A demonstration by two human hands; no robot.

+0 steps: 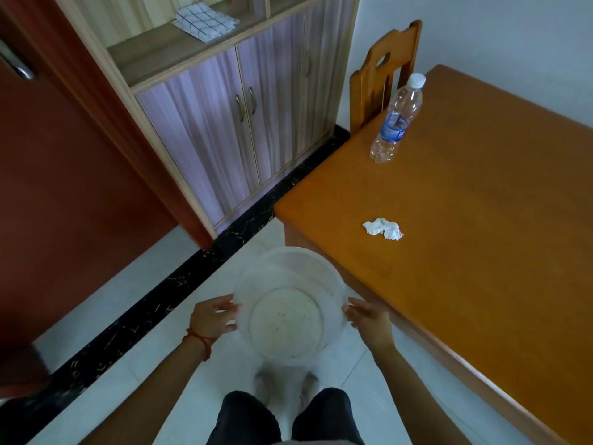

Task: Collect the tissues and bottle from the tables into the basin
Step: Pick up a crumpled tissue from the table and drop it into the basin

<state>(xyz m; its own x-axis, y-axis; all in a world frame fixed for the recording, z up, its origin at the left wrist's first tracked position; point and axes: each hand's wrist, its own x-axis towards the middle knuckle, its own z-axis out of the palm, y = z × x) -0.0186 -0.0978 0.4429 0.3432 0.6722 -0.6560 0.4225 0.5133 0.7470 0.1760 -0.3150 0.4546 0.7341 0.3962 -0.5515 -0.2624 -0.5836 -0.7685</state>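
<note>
both hands grip a clear plastic basin (290, 303) by its rim, held level above the white tiled floor (154, 284) in front of the person's knees. left hand (210, 317) clasps the left edge, thumb and fingers curled around the lip, a red cord at the wrist; right hand (369, 319) clasps the opposite edge the same way, fingertips pressed to the outside wall. neither hand is spread wide: each is closed only as far as the thin rim allows. the basin looks empty, apart from small specks on its bottom.

a wooden table (481, 252) stands just to the right. on it, near the closest corner, lies a crumpled white tissue (383, 229). well beyond it, near the far edge beside a wooden chair (385, 75), a clear water bottle (396, 118) with a white cap and blue label stands upright, seemingly empty.

nothing has been collected so far. the step in hand appears to be carrying the basin to the table. doing it well likely means keeping the basin level, bringing it close under or onto the table edge by the tissue, then freeing one hand while the other keeps a firm hold on the rim. the tissue is the nearer pick; the bottle is light and could tip if knocked.
</note>
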